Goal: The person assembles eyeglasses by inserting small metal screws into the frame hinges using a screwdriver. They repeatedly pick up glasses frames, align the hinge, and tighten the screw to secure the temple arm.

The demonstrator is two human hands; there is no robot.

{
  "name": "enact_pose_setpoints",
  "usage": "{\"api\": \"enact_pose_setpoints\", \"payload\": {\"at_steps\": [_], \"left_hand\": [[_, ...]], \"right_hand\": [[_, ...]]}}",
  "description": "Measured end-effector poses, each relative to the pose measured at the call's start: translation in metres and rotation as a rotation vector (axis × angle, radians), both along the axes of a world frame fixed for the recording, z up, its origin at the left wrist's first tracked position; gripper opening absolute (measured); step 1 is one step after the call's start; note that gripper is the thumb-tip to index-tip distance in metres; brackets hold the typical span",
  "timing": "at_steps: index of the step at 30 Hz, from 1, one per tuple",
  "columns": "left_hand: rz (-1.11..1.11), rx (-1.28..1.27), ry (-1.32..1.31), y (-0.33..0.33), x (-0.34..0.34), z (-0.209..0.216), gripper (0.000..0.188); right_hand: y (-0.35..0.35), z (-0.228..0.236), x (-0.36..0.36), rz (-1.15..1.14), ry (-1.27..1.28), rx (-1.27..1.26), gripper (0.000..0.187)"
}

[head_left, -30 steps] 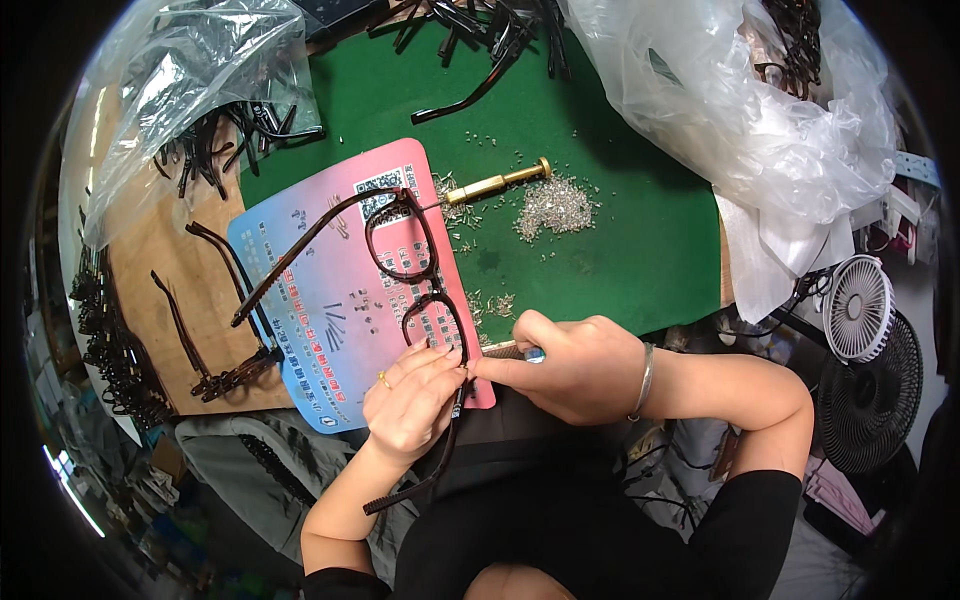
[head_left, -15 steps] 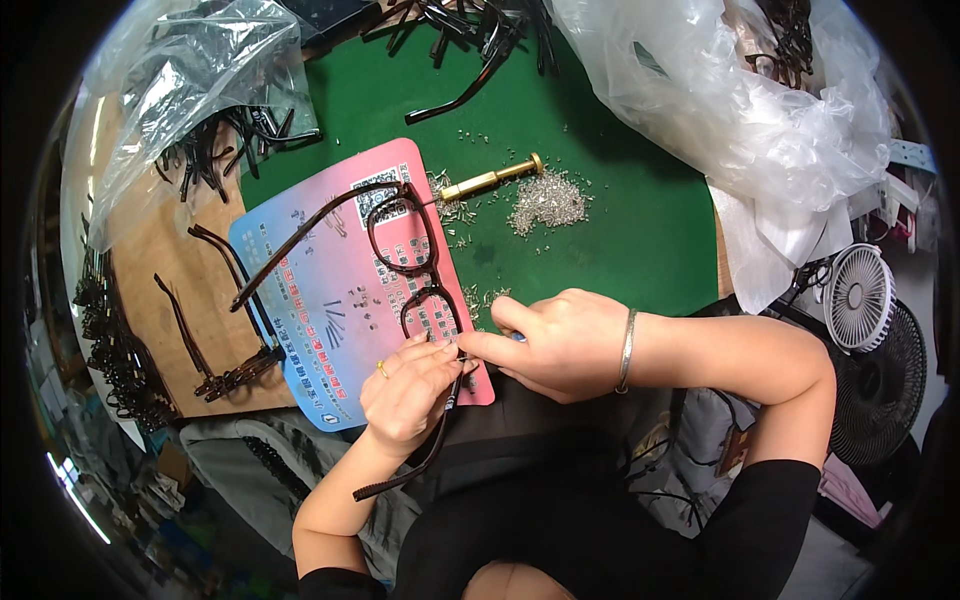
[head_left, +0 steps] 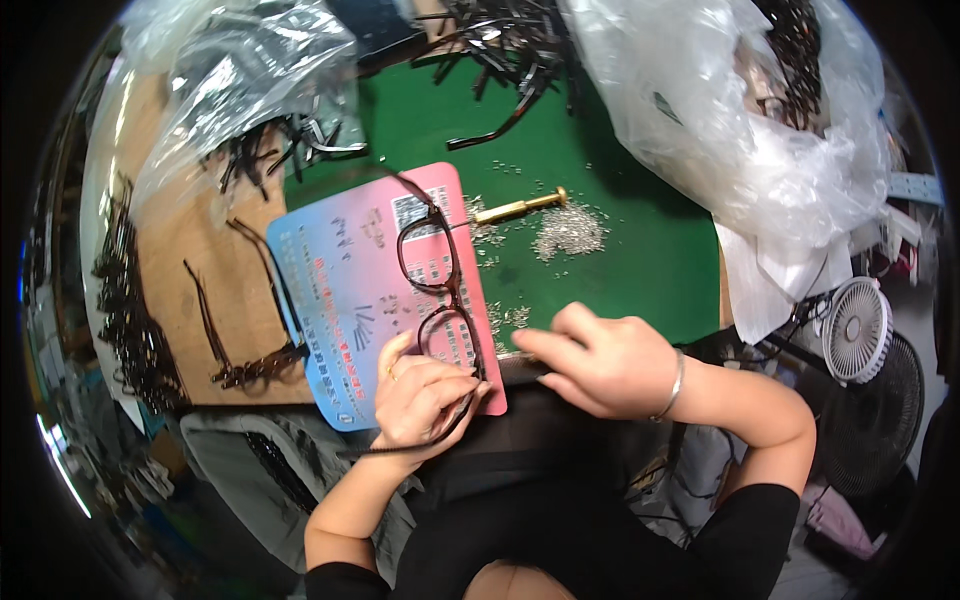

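Observation:
My left hand (head_left: 425, 400) is closed on a dark brown eyeglass frame (head_left: 458, 285) at its near end, by the hinge. One temple of the frame passes under this hand toward me; the other stretches blurred to the upper left. Beneath the frame lies a pink and blue printed mat (head_left: 345, 300). To the right, my right hand (head_left: 615, 365) is apart from the frame, index finger and thumb spread, at the table's near edge. Beside its fingertips is a small scatter of tiny metal screws (head_left: 512, 318). A brass screwdriver (head_left: 520, 209) rests with its tip by the frame's far lens rim.
A heap of small metal screws (head_left: 572, 232) sits on the green table mat (head_left: 650, 250). Dark temples (head_left: 510, 50) pile up at the back, between plastic bags (head_left: 260, 90). More brown frames (head_left: 260, 370) lie at left. A white fan (head_left: 855, 325) stands at right.
My right hand has drawn away from the frame to the right, its fingers parting. My left hand keeps its hold on the frame. The whole view has shifted slightly.

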State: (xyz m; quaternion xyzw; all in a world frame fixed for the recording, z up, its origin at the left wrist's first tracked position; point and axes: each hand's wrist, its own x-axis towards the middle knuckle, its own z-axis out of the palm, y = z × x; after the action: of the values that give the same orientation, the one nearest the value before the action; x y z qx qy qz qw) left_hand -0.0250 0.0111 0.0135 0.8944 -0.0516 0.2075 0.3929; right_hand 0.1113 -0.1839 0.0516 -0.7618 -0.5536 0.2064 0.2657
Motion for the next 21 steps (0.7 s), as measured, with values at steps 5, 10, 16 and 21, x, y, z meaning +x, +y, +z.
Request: {"api": "enact_pose_setpoints", "payload": {"at_steps": [5, 10, 16, 21], "left_hand": [[0.009, 0.018, -0.021, 0.003, 0.010, 0.056, 0.022], [0.703, 0.050, 0.507, 0.020, -0.063, 0.100, 0.022], [0.705, -0.015, 0.679, 0.046, -0.059, 0.087, 0.014], [0.665, 0.521, 0.497, 0.093, -0.028, 0.042, 0.014]], "right_hand": [[0.011, -0.017, -0.007, 0.031, -0.014, 0.031, 0.037], [0.000, -0.021, 0.002, -0.075, 0.129, 0.043, 0.033], [0.007, -0.018, -0.002, 0.010, 0.063, 0.021, 0.033], [0.005, -0.015, 0.001, 0.009, 0.035, 0.038, 0.034]]}}
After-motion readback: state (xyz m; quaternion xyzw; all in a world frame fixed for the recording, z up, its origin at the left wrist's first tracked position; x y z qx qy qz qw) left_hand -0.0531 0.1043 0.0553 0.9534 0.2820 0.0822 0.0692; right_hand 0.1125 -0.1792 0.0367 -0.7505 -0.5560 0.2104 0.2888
